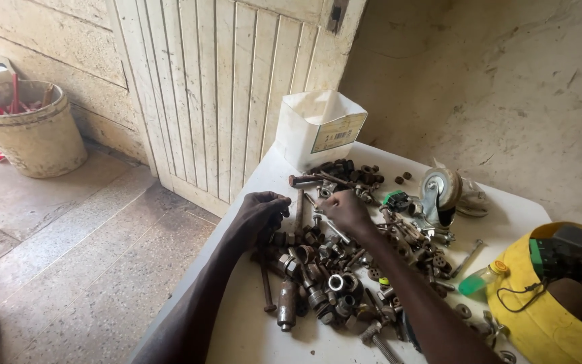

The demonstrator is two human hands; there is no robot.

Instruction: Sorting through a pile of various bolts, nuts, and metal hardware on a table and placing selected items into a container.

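A heap of rusty bolts, nuts and metal fittings (pixel 331 269) is spread over a white table (pixel 250 330). My left hand (pixel 264 209) is curled near the heap's left edge, fingers closed beside a long bolt; whether it holds a small part I cannot tell. Over the far side of the heap, my right hand (pixel 346 210) has its fingers pinched down among small pieces next to a long rusty bolt (pixel 308 179). What it pinches is hidden.
An open white box (pixel 318 128) stands at the table's far edge. A caster wheel (pixel 440 192) lies right of the heap, and a small green bottle (pixel 476 280) beside a yellow tub (pixel 540 323) of tools. A dirty bucket (pixel 31 131) sits on the floor at left, before a wooden door (pixel 230 87).
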